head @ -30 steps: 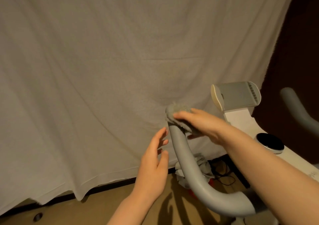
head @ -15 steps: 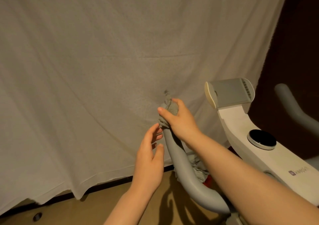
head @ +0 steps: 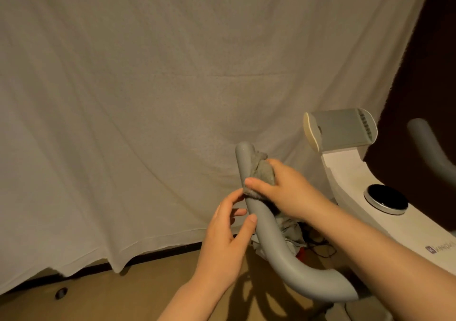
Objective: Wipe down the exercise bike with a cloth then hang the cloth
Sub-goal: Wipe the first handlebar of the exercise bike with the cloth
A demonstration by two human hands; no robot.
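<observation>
1. The cloth, a small grey bunched rag, sits right of the frame's centre, pressed against the upper stretch of the exercise bike's grey left handlebar, a little below its rounded tip.
2. The right hand grips the cloth, thumb laid across the front of the bar and fingers curled around the wad, so the rag wraps the right side of the tube.
3. The handlebar's long axis runs from its tip in the middle of the frame down and to the lower right, where it bends toward the bike's body; I judge the wiping stroke has to follow that line downward, with most of the tube lying below the cloth.
4. The left hand is just left of the bar and slightly lower than the cloth, fingers relaxed and spread, holding nothing; its fingertips look close to the tube and the cloth's lower edge, though I cannot tell whether they touch.
5. The right hand is the one on the cloth; the left is nearer the unwiped length below and could steady the bar.
6. Right of the hands stand the white console column, the grey tablet holder and a round black knob.
7. A pale sheet hangs behind, and brown floor shows below.
</observation>
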